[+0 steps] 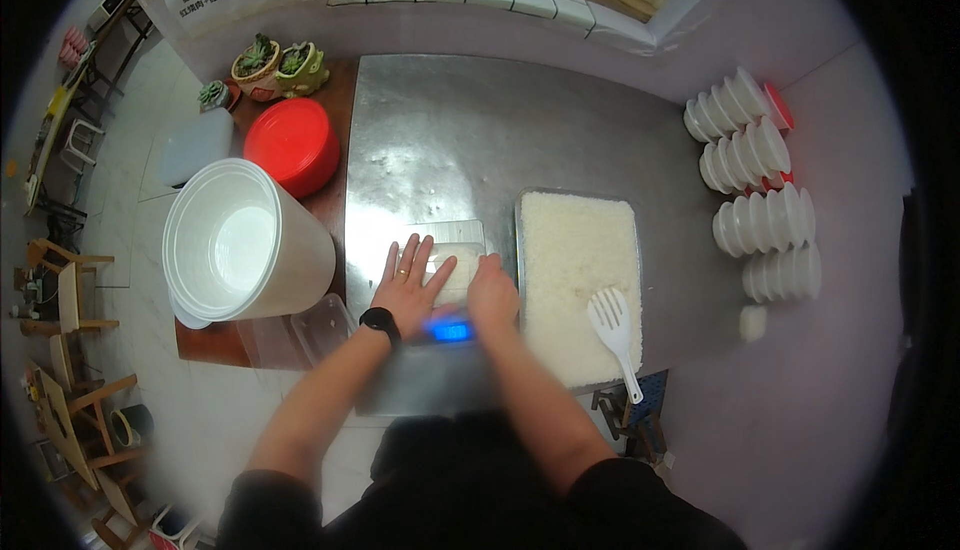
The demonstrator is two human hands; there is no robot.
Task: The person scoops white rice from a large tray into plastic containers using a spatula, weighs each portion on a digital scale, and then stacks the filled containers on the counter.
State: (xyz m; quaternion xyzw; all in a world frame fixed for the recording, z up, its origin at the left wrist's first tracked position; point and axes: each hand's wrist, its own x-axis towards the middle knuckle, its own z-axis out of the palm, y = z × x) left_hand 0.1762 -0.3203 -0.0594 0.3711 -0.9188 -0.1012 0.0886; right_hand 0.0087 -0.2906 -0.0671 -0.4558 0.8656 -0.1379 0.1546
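Observation:
A clear plastic food container (pixel 460 268) with white rice in it sits on a digital scale (pixel 450 331) whose display glows blue. My left hand (pixel 409 291), with a ring and a dark wristwatch, lies across the container's left side with its fingers spread. Curled at the container's right edge is my right hand (pixel 493 298); its fingertips are hidden. Just to the right, a metal tray (pixel 519 250) is filled with cooked white rice (pixel 574 242). A white slotted rice paddle (pixel 613 321) rests on the rice, its handle over the tray's near edge.
A large white bucket (pixel 304 250) stands left, with clear plastic containers (pixel 322 321) beside it. Behind are a red round lid (pixel 292 141) and potted succulents (pixel 259 66). Stacks of white bowls (pixel 757 220) line the right wall. The steel tabletop (pixel 465 129) extends to the back wall.

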